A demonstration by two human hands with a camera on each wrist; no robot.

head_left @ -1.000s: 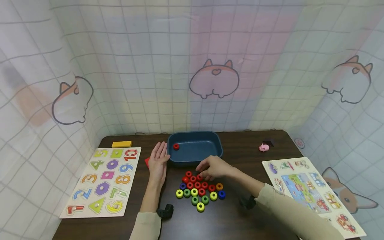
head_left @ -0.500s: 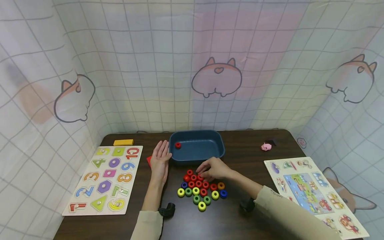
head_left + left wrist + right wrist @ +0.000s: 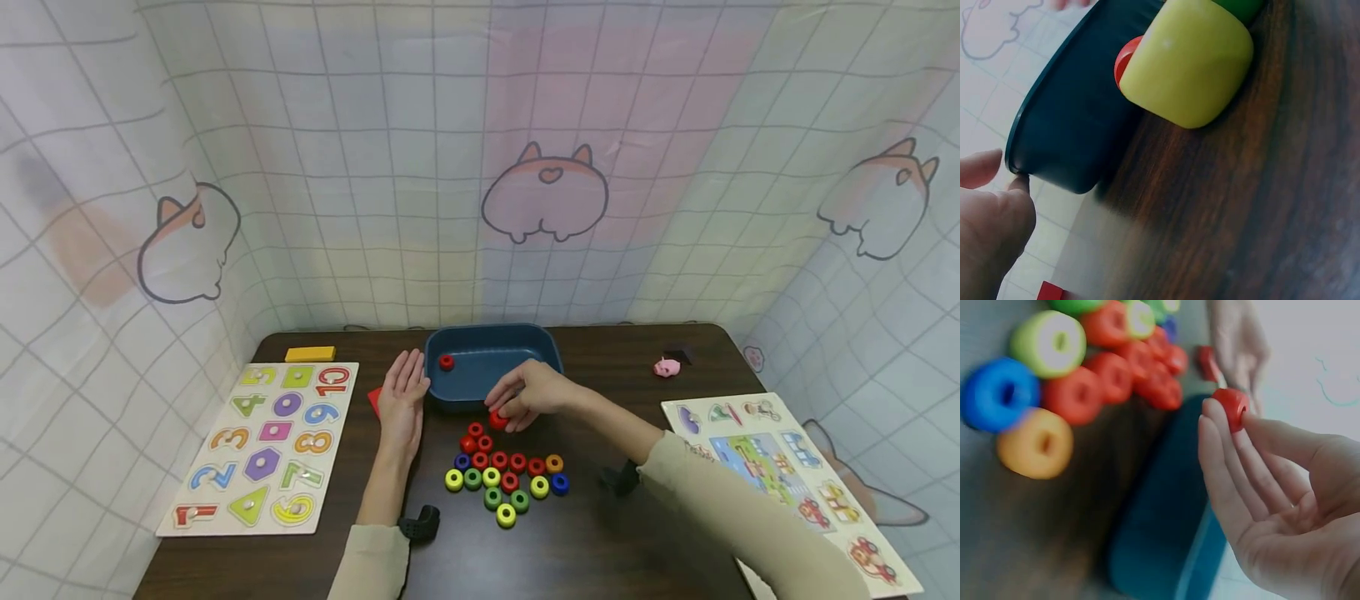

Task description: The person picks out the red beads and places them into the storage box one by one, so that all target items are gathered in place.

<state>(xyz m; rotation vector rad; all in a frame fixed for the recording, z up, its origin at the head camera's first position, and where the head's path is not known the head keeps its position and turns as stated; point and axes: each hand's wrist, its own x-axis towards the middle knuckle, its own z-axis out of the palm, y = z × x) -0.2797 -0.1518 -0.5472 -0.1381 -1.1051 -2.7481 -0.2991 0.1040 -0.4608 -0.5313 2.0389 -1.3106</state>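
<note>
My right hand [image 3: 542, 392] pinches a red ring-shaped bead [image 3: 1232, 407] between thumb and fingertips, at the near edge of the blue bin [image 3: 491, 396]. My left hand [image 3: 401, 408] lies palm up along the bin's left side. Its fingers are straight, and the thumb is right at the bin's rim in the left wrist view. One red bead [image 3: 446, 362] lies inside the bin at the left. In front of the bin spreads a group of ring beads: red [image 3: 510, 482], yellow [image 3: 506, 515], green [image 3: 492, 497], blue [image 3: 559, 483] and orange [image 3: 554, 462].
A number-and-shape puzzle board [image 3: 258, 450] lies on the left of the dark table [image 3: 600, 558], a yellow block [image 3: 310, 354] behind it. A picture puzzle board [image 3: 787, 492] is at right. A pink pig figure [image 3: 666, 367] stands at back right. A red piece [image 3: 374, 402] is beside my left hand.
My right hand has lifted a red bead from the back of the group and moved it toward the bin. The left hand keeps its place beside the bin.
</note>
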